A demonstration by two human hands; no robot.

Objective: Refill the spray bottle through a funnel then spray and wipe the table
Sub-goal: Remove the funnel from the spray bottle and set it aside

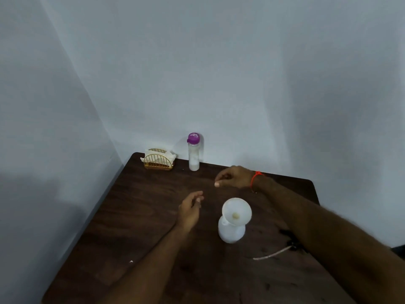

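Both forearms enter from the near edge of the dark wooden table [135, 216]. At far left, against the wall, a gold wire holder [158, 161] contains white napkins [168, 155]. Just right of it stands a clear refill bottle [194, 157] with its purple cap [193, 138] closed. The left hand [190, 209] hovers above the table, fingers loosely curled and holding nothing. Right of it stands the white spray bottle [231, 231], uncapped, with the white funnel [236, 211] seated in its neck. The right hand [235, 177], with a red thread [255, 177] at the wrist, is half closed and empty, between the funnel and the refill bottle. The spray head with its dip tube [272, 254] lies on the table, partly hidden by the right forearm.

Status, as judged: funnel installed; pouring, recapping, spraying and wiping remain.
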